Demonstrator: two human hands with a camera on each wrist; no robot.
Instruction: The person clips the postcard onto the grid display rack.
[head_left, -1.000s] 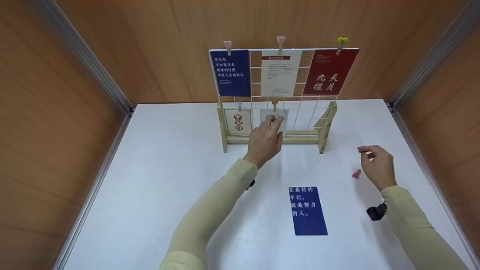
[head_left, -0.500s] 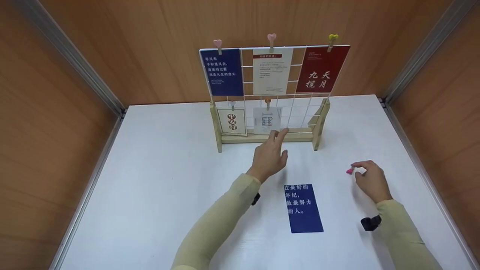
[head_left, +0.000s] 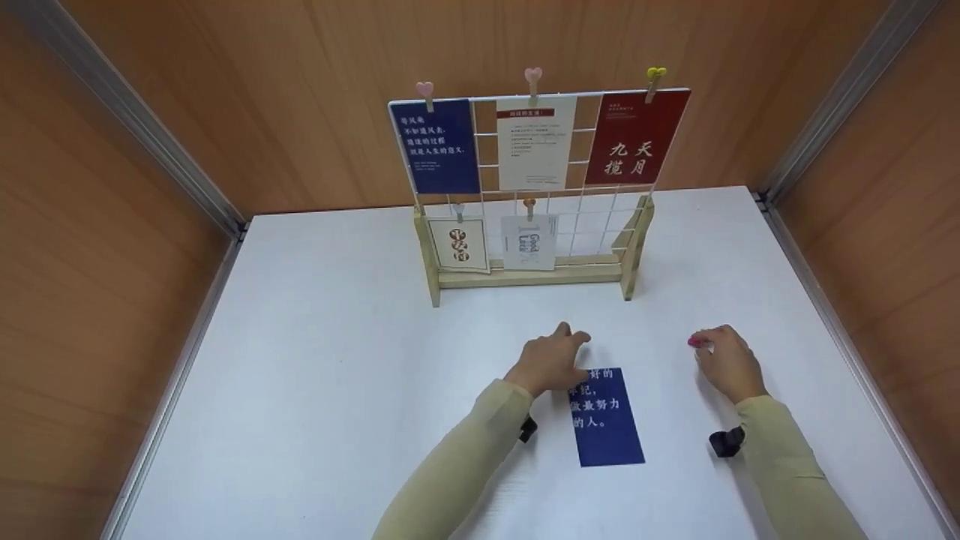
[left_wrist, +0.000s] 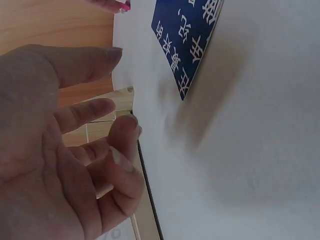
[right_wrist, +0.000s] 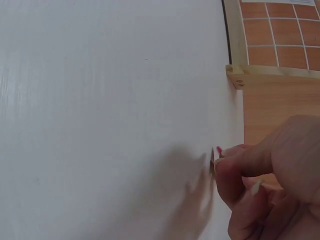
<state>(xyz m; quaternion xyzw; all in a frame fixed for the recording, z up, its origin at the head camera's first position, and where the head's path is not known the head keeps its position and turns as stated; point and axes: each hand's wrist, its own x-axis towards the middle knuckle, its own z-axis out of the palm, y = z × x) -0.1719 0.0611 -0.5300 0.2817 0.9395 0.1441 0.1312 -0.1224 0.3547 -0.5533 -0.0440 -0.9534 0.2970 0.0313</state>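
A blue card (head_left: 607, 427) with white writing lies flat on the white table. Over its top left corner hovers my left hand (head_left: 550, 361), which holds nothing; the left wrist view has its fingers loosely bent and the card (left_wrist: 187, 35) apart from them. To the right, my right hand (head_left: 731, 365) pinches a small pink clothespin (head_left: 696, 341) between thumb and index finger, close to the tabletop. In the right wrist view the fingers hide most of the clothespin (right_wrist: 219, 149).
A white wire grid rack (head_left: 585, 225) on a wooden stand (head_left: 532, 277) is at the back. Several cards hang on it from clothespins, among them a red card (head_left: 637, 139) and a "Good Luck" card (head_left: 529, 244). Wooden walls (head_left: 300, 75) enclose the table (head_left: 337, 337).
My left hand has come away from the hanging "Good Luck" card, down to the blue card. My right hand has lowered to the pink clothespin on the table and pinched it.
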